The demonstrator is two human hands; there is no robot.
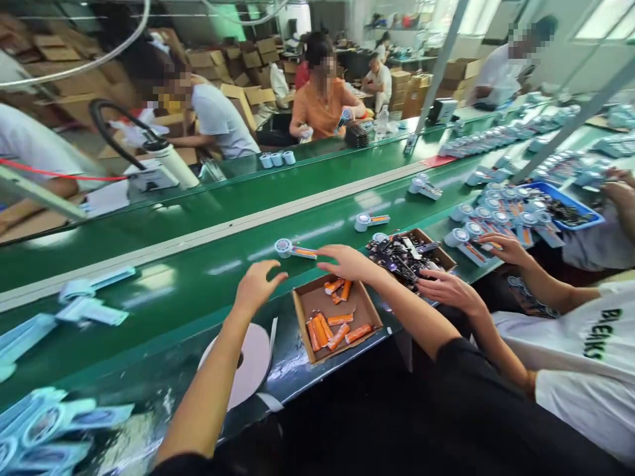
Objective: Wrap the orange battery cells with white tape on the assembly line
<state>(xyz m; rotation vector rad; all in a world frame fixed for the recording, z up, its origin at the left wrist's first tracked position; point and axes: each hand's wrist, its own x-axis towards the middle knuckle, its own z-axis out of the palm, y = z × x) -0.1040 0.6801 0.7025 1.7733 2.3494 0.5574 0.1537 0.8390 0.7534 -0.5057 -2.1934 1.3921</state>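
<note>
My left hand (258, 285) hovers over the near edge of the green belt, thumb apart from curved fingers, holding nothing. My right hand (347, 262) reaches out with fingers stretched, its fingertips by the handle end of a light blue handheld fan casing (284, 248); whether they touch it I cannot tell. An orange strip shows inside that casing's handle. Below my hands stands a cardboard tray (303, 317) with several orange cylindrical batteries (340, 335). Left of the tray lies a large white roll of tape (249, 373).
A co-worker's hands (454, 289) are at my right, near a box of dark small parts (404, 258). More fan casings (367, 221) lie along the conveyor belt (218, 264), piled at right and lower left (54, 423). A blue basket (590, 221) stands far right. People sit across the belt.
</note>
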